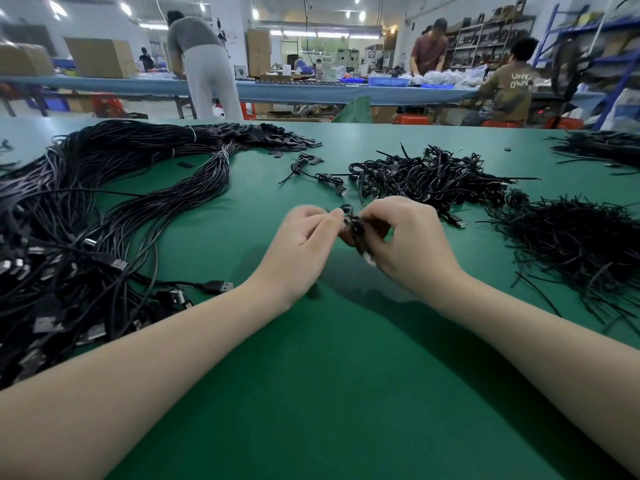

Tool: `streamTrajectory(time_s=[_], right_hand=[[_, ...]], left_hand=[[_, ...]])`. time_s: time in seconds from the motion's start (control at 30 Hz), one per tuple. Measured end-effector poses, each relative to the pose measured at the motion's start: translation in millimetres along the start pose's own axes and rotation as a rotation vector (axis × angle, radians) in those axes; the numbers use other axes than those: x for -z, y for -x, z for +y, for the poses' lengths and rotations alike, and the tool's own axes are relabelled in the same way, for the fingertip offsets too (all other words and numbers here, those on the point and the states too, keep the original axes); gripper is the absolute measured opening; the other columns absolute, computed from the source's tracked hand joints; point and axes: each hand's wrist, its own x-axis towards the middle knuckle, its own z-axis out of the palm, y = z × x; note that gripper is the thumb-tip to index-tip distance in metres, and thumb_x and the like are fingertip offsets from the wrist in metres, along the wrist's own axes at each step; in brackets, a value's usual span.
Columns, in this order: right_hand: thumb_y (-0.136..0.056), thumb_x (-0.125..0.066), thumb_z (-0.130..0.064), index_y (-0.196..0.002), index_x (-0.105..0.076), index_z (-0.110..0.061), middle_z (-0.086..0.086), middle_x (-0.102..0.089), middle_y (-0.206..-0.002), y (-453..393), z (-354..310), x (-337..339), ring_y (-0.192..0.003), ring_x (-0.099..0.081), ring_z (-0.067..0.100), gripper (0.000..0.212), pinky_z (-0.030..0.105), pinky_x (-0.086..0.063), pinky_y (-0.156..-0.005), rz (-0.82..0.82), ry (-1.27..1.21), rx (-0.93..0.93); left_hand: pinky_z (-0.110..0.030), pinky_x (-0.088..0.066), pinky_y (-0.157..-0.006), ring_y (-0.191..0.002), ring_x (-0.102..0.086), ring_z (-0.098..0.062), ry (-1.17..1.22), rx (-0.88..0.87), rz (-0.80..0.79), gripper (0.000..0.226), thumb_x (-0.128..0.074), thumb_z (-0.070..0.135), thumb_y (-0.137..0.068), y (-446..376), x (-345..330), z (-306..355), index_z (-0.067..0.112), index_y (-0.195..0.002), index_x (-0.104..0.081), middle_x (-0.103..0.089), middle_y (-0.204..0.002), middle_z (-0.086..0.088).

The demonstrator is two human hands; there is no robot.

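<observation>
On the left of the green table (311, 375) lies one large hank of long black USB cables (104, 202), bound by at least two pale ties, its strands too many to count and its plug ends spilling toward the near edge. At centre, just above the table surface, the left hand (304, 237) has its fingers curled and pinches one side of a small coiled black cable (353, 226). The right hand (408, 244) grips the other side of that coil, fingers bent round it; blur hides exactly how the fingertips sit. One coil is in hand. Judged from its look, it is light, limp and springy, apt to uncoil if released, and its smooth jacket is likely somewhat slippery. It is best held across the gathered loops at the waist, not by a plug or a loose end. Beyond the hands, two tied black cable coils (329, 180) lie apart from the rest. To their right is one heap of tied black coils (433, 178), number not countable. Further right lies one loose heap of thin black wire ties (581, 244), uncountable, with single strands straying onto the table. A second dark heap of strands (602, 147) sits at the far right edge, partly cut off.
</observation>
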Motion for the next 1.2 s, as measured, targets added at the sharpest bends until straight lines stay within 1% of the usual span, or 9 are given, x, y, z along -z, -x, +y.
streamTrajectory(time_s=[0.13, 0.3, 0.43, 0.6, 0.7, 0.8, 0.9, 1.03, 1.2], right_hand=[[-0.085, -0.065, -0.009, -0.070, -0.063, -0.002, 0.007, -0.057, -0.065, 2, 2, -4, -0.063, -0.051, 0.024, 0.017, 0.038, -0.042, -0.058, -0.011, 0.024, 0.040], [-0.088, -0.063, -0.009, -0.088, -0.074, -0.010, 0.007, -0.067, -0.076, 3, -1, -4, -0.073, -0.058, 0.024, 0.011, 0.036, -0.048, -0.067, -0.060, 0.012, 0.058], [-0.092, -0.056, -0.013, -0.095, -0.074, -0.012, 0.010, -0.069, -0.086, 3, -6, -6, -0.084, -0.061, 0.029, 0.017, 0.040, -0.049, -0.072, -0.114, 0.085, 0.063], [-0.086, -0.059, -0.004, -0.090, -0.071, -0.003, 0.013, -0.068, -0.080, 2, -6, 3, -0.076, -0.061, 0.035, 0.012, 0.040, -0.050, -0.070, -0.026, 0.169, 0.200], [-0.082, -0.061, 0.000, -0.086, -0.070, 0.000, 0.013, -0.068, -0.076, 4, -6, 3, -0.071, -0.063, 0.034, 0.010, 0.038, -0.052, -0.069, 0.051, 0.157, 0.277], [-0.082, -0.064, -0.001, -0.084, -0.071, 0.001, 0.012, -0.068, -0.075, 2, -7, 2, -0.070, -0.064, 0.032, 0.007, 0.034, -0.051, -0.068, 0.142, 0.133, 0.324], [-0.084, -0.063, -0.001, -0.082, -0.070, 0.001, 0.012, -0.066, -0.074, -1, -7, 2, -0.068, -0.062, 0.032, 0.007, 0.038, -0.051, -0.066, 0.201, 0.157, 0.378], [-0.085, -0.066, -0.004, -0.080, -0.071, -0.004, 0.009, -0.065, -0.072, -1, -6, 4, -0.067, -0.062, 0.031, 0.008, 0.037, -0.048, -0.060, 0.269, 0.309, 0.490], [-0.087, -0.062, -0.005, -0.086, -0.075, -0.006, 0.008, -0.069, -0.075, 1, -9, 1, -0.066, -0.065, 0.030, 0.013, 0.034, -0.049, -0.058, 0.259, 0.314, 0.494]], left_hand=[[-0.016, -0.033, -0.103, -0.120, -0.046, 0.007, 0.058, -0.079, -0.038, 0.036, -0.041, 0.018, -0.102, 0, 1, 3, 0.030, -0.085, -0.070, -0.056, -0.123, 0.010], [-0.016, -0.046, -0.075, -0.080, -0.057, -0.005, 0.146, -0.108, -0.031, 0.025, -0.048, 0.013, -0.099, 2, -1, 0, 0.028, -0.099, -0.068, -0.067, -0.087, 0.014], [-0.026, -0.049, -0.073, -0.075, -0.056, -0.016, 0.112, -0.028, 0.012, 0.034, -0.046, 0.006, -0.097, -1, 1, -2, 0.033, -0.103, -0.065, -0.066, -0.085, 0.014], [-0.014, -0.051, -0.064, -0.069, -0.068, -0.004, 0.215, 0.074, -0.032, 0.037, -0.045, -0.010, -0.091, -2, 2, -3, 0.011, -0.117, -0.061, -0.069, -0.074, 0.011], [-0.018, -0.050, -0.075, -0.080, -0.069, -0.008, 0.132, -0.009, -0.057, 0.024, -0.065, 0.001, -0.087, -3, 2, -4, 0.013, -0.107, -0.068, -0.074, -0.087, 0.004], [-0.019, -0.045, -0.069, -0.067, -0.060, -0.002, 0.100, -0.038, 0.005, 0.011, -0.071, 0.016, -0.085, -4, 2, -5, 0.027, -0.086, -0.072, -0.069, -0.072, 0.014], [-0.012, -0.046, -0.061, -0.061, -0.058, 0.002, 0.041, -0.018, 0.051, 0.019, -0.063, 0.031, -0.091, -3, 1, -2, 0.029, -0.074, -0.068, -0.068, -0.067, 0.016], [-0.026, -0.052, -0.061, -0.058, -0.064, -0.014, 0.293, 0.164, -0.142, 0.040, -0.058, 0.047, -0.088, -1, 6, 8, 0.021, -0.061, -0.074, -0.070, -0.067, -0.002], [-0.028, -0.047, -0.067, -0.056, -0.063, -0.013, 0.355, 0.228, -0.095, 0.039, -0.056, 0.043, -0.088, -4, 5, 4, 0.024, -0.061, -0.075, -0.071, -0.067, -0.002]])
